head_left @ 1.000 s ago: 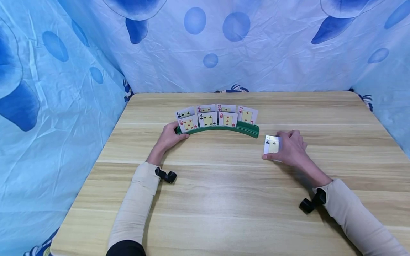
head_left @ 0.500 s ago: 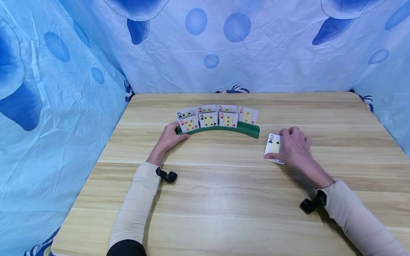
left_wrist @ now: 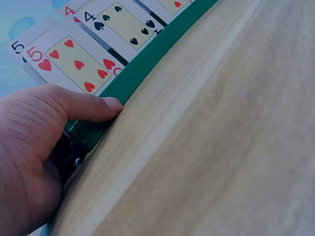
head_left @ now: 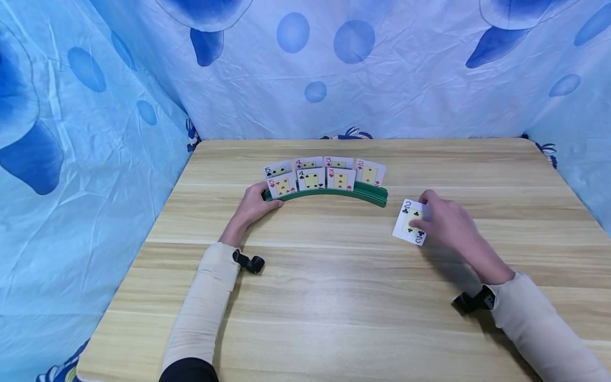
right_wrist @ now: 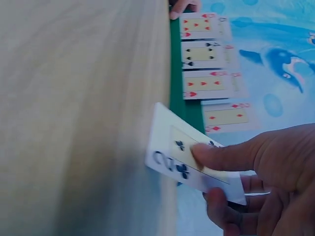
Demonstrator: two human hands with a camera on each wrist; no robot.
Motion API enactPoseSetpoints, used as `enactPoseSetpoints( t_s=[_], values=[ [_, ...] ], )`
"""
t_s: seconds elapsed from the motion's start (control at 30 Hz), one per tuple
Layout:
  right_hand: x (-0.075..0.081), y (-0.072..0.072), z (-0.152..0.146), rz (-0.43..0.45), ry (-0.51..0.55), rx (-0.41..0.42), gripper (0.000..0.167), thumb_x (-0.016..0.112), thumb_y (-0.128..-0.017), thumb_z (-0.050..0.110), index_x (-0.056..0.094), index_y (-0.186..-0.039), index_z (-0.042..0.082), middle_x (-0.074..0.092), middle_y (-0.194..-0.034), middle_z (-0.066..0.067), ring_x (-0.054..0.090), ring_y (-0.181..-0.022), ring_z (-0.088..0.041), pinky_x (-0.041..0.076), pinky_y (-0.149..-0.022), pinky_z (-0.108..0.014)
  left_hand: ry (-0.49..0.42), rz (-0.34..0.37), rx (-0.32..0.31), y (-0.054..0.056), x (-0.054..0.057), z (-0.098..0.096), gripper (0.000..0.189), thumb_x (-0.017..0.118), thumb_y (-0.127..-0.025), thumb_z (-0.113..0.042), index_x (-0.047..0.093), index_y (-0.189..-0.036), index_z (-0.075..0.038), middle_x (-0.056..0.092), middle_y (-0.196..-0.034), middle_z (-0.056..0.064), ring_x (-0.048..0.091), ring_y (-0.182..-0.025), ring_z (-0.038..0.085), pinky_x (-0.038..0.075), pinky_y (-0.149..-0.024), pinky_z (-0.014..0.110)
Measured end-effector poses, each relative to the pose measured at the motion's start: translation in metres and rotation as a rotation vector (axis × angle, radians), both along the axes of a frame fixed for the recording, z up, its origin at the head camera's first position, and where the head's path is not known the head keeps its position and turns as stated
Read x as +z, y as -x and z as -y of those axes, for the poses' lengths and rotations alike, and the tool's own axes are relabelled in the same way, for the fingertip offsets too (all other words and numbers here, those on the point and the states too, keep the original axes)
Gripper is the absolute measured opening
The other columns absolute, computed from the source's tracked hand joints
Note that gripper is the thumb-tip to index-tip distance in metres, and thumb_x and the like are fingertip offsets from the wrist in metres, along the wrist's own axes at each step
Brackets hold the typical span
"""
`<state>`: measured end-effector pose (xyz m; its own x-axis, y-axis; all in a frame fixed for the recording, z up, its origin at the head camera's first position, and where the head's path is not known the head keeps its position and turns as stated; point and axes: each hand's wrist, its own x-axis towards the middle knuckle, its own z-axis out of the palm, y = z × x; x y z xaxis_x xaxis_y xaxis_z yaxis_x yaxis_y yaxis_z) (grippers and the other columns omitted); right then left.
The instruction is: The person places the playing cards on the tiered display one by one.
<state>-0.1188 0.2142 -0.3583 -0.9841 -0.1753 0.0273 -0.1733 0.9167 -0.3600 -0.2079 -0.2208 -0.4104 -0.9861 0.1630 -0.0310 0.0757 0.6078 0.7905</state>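
Note:
A curved green card holder stands on the table with playing cards upright in two rows. The front row has a five of hearts, a four of spades and a three of hearts. Behind them are several more, with a two of diamonds at the right. My left hand grips the holder's left end, thumb along its front. To the right of the holder, my right hand pinches a two of clubs between thumb and fingers, its face showing.
The wooden table stretches out in front of the holder and on both sides. A blue patterned curtain hangs behind the table and along its sides. Black wrist cameras sit on both sleeves.
My right hand has shifted slightly right; its thumb moved from the card's lower edge onto its face, and the two of clubs has turned, more of it showing. The left hand stays put.

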Motion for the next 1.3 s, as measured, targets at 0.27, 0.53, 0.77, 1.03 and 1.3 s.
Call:
enactPoseSetpoints(
  t_s=[0.27, 0.53, 0.77, 1.03, 1.3],
  values=[
    [0.013, -0.008, -0.006, -0.120, 0.016, 0.105, 0.024, 0.067, -0.087, 0.000, 0.063, -0.110, -0.005, 0.072, -0.101, -0.029, 0.070, -0.083, -0.040, 0.053, -0.065, -0.047, -0.007, 0.007, -0.004, 0.001, 0.001, 0.000, 0.056, 0.075, -0.088, -0.015, 0.055, -0.138, 0.001, 0.058, -0.140, 0.021, 0.057, -0.128, 0.035, 0.042, -0.113, 0.049],
    [0.023, -0.008, -0.009, -0.125, 0.077, 0.091, 0.019, 0.064, -0.092, -0.001, 0.069, -0.109, -0.008, 0.072, -0.097, -0.028, 0.071, -0.081, -0.036, 0.056, -0.061, -0.039, -0.002, 0.005, -0.003, 0.002, 0.000, -0.001, 0.055, 0.075, -0.088, -0.015, 0.055, -0.137, 0.002, 0.059, -0.139, 0.022, 0.057, -0.127, 0.035, 0.043, -0.112, 0.049],
    [0.030, 0.000, -0.010, -0.279, 0.180, 0.036, 0.013, 0.069, -0.092, 0.005, 0.073, -0.101, -0.004, 0.073, -0.081, -0.021, 0.059, -0.061, -0.013, 0.039, -0.047, -0.022, -0.008, 0.013, 0.004, 0.000, 0.001, -0.001, 0.055, 0.075, -0.088, -0.014, 0.055, -0.137, 0.002, 0.060, -0.137, 0.022, 0.059, -0.124, 0.035, 0.045, -0.110, 0.049],
    [0.036, 0.015, 0.001, -0.362, 0.319, 0.010, 0.015, 0.069, -0.093, 0.009, 0.074, -0.103, -0.002, 0.075, -0.083, -0.022, 0.050, -0.059, 0.011, 0.037, -0.046, -0.018, -0.015, 0.025, 0.005, 0.000, -0.001, -0.001, 0.055, 0.075, -0.088, -0.014, 0.055, -0.137, 0.000, 0.061, -0.136, 0.021, 0.060, -0.124, 0.035, 0.046, -0.110, 0.049],
    [0.036, 0.028, 0.009, -0.377, 0.379, 0.000, 0.020, 0.069, -0.094, 0.011, 0.074, -0.108, -0.002, 0.075, -0.086, -0.024, 0.049, -0.058, 0.015, 0.036, -0.046, -0.017, -0.005, 0.018, 0.004, 0.001, 0.000, -0.001, 0.054, 0.075, -0.088, -0.015, 0.056, -0.137, 0.001, 0.060, -0.137, 0.021, 0.059, -0.126, 0.035, 0.045, -0.111, 0.049]
  ],
)
